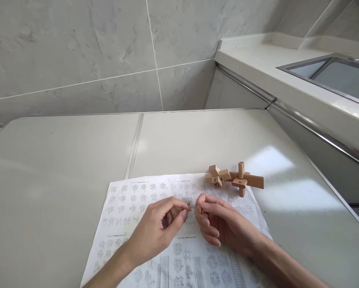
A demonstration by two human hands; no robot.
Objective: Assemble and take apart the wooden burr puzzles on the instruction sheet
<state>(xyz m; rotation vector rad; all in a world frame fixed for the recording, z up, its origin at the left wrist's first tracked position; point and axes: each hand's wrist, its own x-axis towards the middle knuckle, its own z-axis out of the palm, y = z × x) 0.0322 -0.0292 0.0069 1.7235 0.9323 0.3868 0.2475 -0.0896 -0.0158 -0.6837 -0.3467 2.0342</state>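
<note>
A large printed instruction sheet (152, 230) lies on the table under both hands. My left hand (158, 224) hovers over its middle, fingers curled in and thumb tip close to the index fingertip; no object shows in it. Facing it across a small gap is my right hand (219, 222), loosely closed with the thumb against the index finger and nothing visible inside. Just beyond the right hand, at the sheet's far edge, two wooden interlocking puzzles stand side by side: a chunky wooden puzzle (217, 176) with dark handwritten marks, and a cross-shaped wooden puzzle (241, 181) marked on one piece.
The pale table (62, 168) has a seam (135, 146) running across it. Behind stands a grey tiled wall (86, 44). To the right, a higher white counter (254, 60) holds a metal-framed glass panel (335, 76), with grey cabinet fronts below.
</note>
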